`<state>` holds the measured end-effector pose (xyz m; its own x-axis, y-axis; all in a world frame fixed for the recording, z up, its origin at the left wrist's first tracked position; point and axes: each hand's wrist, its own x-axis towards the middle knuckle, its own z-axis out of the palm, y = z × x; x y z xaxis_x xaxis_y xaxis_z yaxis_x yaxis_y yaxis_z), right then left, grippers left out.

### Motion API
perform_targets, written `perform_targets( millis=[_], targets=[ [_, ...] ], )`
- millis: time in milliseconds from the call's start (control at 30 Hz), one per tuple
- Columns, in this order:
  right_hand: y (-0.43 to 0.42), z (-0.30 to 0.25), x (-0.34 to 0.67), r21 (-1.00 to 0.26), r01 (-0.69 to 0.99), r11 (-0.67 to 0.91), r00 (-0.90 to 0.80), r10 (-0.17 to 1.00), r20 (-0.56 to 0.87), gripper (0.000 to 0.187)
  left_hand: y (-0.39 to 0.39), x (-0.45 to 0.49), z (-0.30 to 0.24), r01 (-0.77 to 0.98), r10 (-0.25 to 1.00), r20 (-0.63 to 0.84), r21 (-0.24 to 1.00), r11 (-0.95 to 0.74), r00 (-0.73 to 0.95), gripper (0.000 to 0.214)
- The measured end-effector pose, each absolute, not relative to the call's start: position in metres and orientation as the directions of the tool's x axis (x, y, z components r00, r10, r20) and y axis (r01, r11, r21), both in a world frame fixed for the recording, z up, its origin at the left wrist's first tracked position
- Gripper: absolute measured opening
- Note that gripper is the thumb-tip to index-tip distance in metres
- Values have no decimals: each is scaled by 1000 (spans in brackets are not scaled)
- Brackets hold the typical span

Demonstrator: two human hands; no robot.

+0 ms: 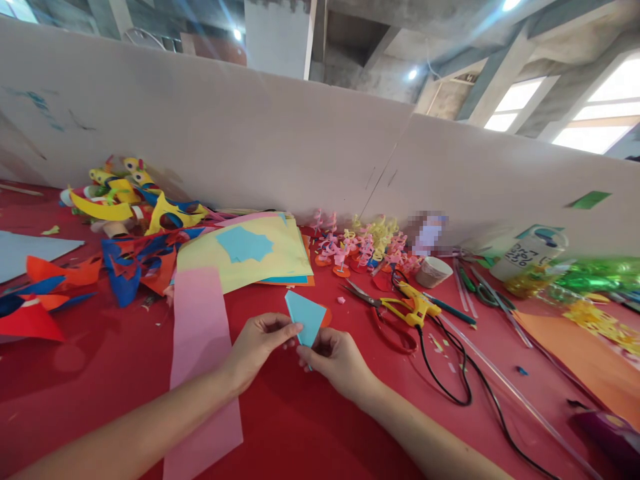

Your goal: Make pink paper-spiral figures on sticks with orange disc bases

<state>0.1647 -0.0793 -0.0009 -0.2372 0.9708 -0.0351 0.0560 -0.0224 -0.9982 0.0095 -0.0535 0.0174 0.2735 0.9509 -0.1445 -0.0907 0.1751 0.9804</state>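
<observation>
A small folded piece of light blue paper is held up between both hands above the red table. My left hand pinches its left edge between thumb and fingers. Its lower right side is gripped by my right hand, with the thumb in front. Part of an orange paper piece shows just behind the blue one. Beyond the hands lies a stack topped by a yellow sheet with blue cut paper on it. A pink paper strip runs beneath my left forearm.
On the right lie a yellow glue gun with a black cord, scissors, a clear stick and orange paper. Pink and yellow curled-paper pieces stand at the back by the white partition. Colourful scraps crowd the left.
</observation>
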Motion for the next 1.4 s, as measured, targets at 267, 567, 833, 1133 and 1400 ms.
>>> perform_targets(
  millis=[267, 567, 833, 1133, 1400],
  targets=[
    [-80, 3, 168, -999, 43, -14, -290, 957, -26, 33, -54, 9, 19, -141, 918, -105, 975, 170, 382, 23],
    [-78, -3, 165, -999, 49, -6, -282, 959, -19, 28, -52, 9, 16, -127, 945, -132, 976, 176, 298, 21],
    [-80, -2, 165, -994, 104, 14, -221, 975, -10, 26, -53, 9, 17, -74, 944, -119, 986, 149, 309, 20],
    [-80, 2, 168, -997, 74, 3, -287, 958, -18, 30, -51, 8, 13, -127, 917, -112, 977, 172, 384, 20],
    [-79, -4, 165, -998, 62, -2, -267, 963, -19, 29, -52, 10, 17, -111, 946, -119, 981, 159, 301, 20]
  ],
)
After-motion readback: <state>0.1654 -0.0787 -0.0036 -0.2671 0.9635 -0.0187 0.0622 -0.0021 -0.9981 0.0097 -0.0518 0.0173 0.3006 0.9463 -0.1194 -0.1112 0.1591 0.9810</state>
